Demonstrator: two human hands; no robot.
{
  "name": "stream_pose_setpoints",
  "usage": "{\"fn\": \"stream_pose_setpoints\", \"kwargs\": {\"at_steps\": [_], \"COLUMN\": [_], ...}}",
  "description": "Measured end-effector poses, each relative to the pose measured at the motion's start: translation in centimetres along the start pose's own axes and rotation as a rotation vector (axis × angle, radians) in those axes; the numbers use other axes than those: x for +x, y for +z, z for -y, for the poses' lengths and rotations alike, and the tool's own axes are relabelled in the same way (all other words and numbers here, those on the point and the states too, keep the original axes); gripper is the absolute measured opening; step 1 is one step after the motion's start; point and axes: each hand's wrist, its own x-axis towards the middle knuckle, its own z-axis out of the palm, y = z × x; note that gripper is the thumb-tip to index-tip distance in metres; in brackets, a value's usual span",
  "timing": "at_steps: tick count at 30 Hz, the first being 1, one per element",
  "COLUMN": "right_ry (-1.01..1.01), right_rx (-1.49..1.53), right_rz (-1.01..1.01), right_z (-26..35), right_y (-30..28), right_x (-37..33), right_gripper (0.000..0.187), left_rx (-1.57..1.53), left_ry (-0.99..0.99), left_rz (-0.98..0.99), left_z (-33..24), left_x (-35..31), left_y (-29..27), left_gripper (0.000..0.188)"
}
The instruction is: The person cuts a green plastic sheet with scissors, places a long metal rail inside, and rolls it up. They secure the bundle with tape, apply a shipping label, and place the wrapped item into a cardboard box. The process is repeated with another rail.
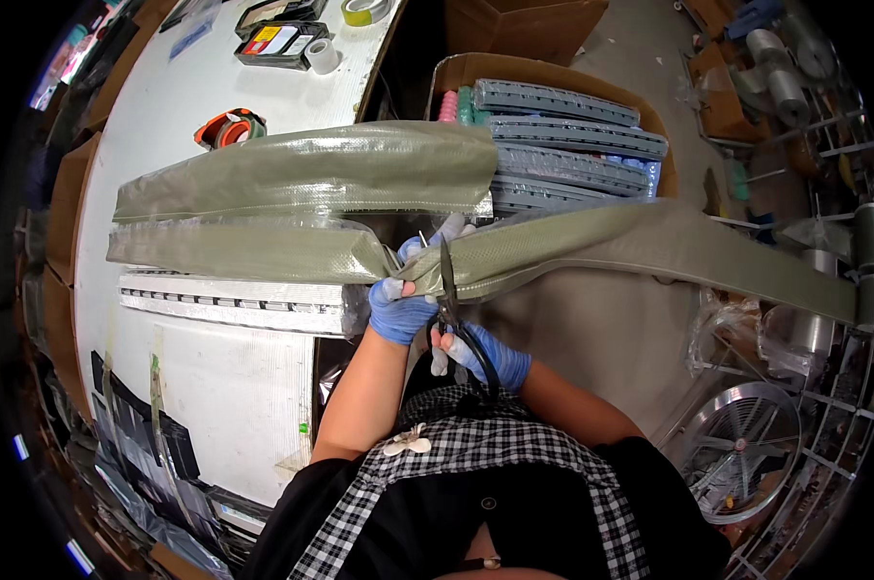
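An olive-green woven plastic sleeve (553,246) runs from the table across in front of me and far to the right. My left hand (401,304), in a blue and white glove, is closed round its gathered part, with gloved fingertips showing at the far edge. My right hand (485,356), gloved alike, grips black scissors (448,302) by the handles. Their blades point away from me and lie across the sleeve, just right of my left hand. Whether they have cut into it I cannot tell. Beyond lies a second olive-green sleeve, a filled one (306,172).
A white table (224,387) spans the left, holding wrapped white strips (234,302), an orange tape roll (230,128) and a tape dispenser (277,43). A cardboard box (654,111) of wrapped grey strips stands ahead. At lower right are a round fan (741,449) and metal racks.
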Motion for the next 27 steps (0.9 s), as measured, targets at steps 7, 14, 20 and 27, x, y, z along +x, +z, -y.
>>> {"fn": "stream_pose_setpoints", "kwargs": {"at_steps": [7, 14, 20, 27], "right_ry": [0.024, 0.053, -0.091, -0.594], "right_rx": [-0.025, 0.01, 0.216, -0.686], "right_rz": [-0.163, -0.287, -0.095, -0.368], "right_z": [0.1, 1.2, 1.2, 10.2], "right_y": [1.4, 3.0, 0.7, -7.5], "right_x": [-0.4, -0.2, -2.2, -9.2], "right_gripper": [0.041, 0.039, 0.034, 0.067], "left_rx": [0.032, 0.014, -0.01, 1.422], "left_ry": [-0.123, -0.061, -0.007, -0.371], "left_rz": [-0.086, -0.226, -0.187, 0.16], "left_z": [-1.3, 0.3, 1.8, 4.4], "left_x": [-0.2, -0.9, -2.0, -6.8], "left_y": [0.2, -2.5, -1.2, 5.1], "left_gripper": [0.058, 0.062, 0.089, 0.036]}}
